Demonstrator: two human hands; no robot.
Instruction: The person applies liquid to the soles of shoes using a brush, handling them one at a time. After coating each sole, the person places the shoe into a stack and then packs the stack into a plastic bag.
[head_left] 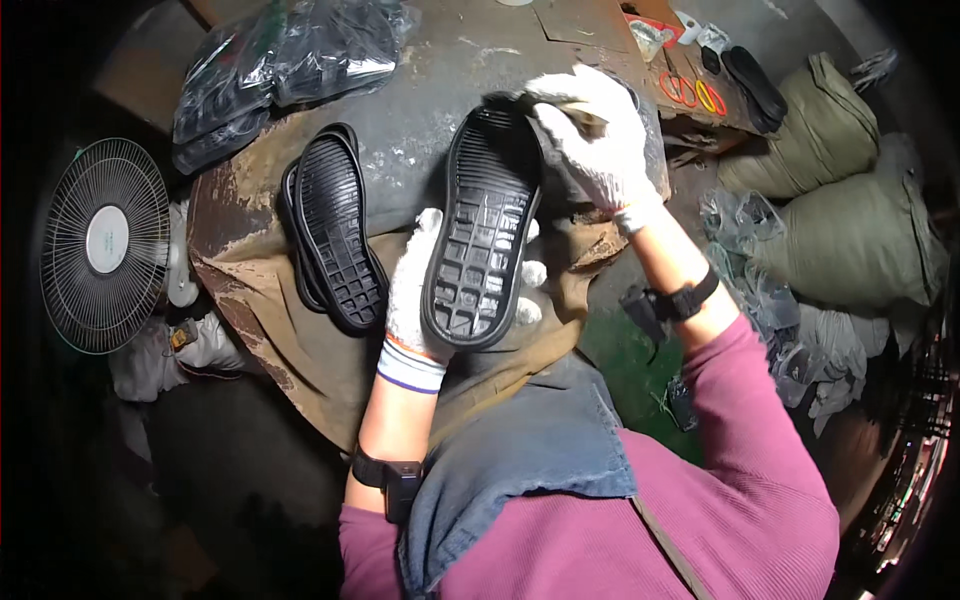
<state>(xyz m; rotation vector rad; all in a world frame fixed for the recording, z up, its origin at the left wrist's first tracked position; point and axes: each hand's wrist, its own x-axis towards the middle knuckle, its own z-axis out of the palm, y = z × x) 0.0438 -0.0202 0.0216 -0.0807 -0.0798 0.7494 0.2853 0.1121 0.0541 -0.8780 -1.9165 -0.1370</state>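
A black rubber shoe sole (484,235) lies in my left hand (408,280), with its gridded inner side facing up. The gloved fingers wrap underneath and show past the sole's right edge. My right hand (600,145), also in a white knit glove, is closed beside the toe end. Its fingers are bent together around a small tan patch; whether that is a held thing or worn glove cloth I cannot make out. To the left, a stack of similar black soles (335,225) rests on the brown cloth covering (245,290) of the worktable.
Clear plastic bags of black pieces (290,60) lie at the back left. Scissors with orange handles (677,90) and yellow-handled scissors (711,97) rest at the back right, near another black sole (754,88). A fan (106,240) stands left. Stuffed green sacks (850,240) sit right.
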